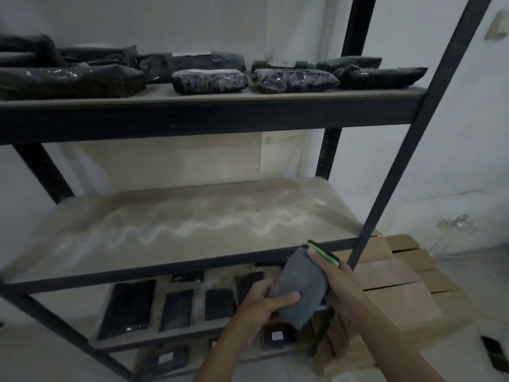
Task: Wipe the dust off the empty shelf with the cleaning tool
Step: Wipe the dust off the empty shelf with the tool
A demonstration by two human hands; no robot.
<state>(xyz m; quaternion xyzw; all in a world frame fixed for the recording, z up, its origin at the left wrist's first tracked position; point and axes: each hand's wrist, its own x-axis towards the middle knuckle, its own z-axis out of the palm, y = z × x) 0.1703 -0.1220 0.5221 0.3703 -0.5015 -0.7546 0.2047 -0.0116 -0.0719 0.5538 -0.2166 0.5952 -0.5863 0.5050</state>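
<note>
- While a black metal shelving rack (192,119) fills the view, its upper board on the left carries dark plastic-wrapped bundles (68,78); a white label on one is too blurred to read.
- Below, the empty pale wooden shelf (316,194) shows a wavy streak of pale dust (190,230) along its length, so the wiping looks unfinished.
- Underneath, flat black packets (176,310) lie in rows; the small white labels (276,336) lower down are illegible.
- Low and centre, the left hand (264,301) curls fingers and thumb round the bottom end of the cleaning tool.
- That tool, a soft grey cloth pad with a black-and-green edge (298,279), hangs in the air just in front of the empty shelf's front rail, not touching the board. It looks light, floppy and hard to damage; a flat grip across its back would likely press it down best. No brand shows.
- Beside it, the right hand (337,277) clamps the top end, one finger straight along the green edge. Both hands sit close together on the pad.
- At far right, plain brown cardboard boxes (399,271) are stacked; no printing is visible.
</note>
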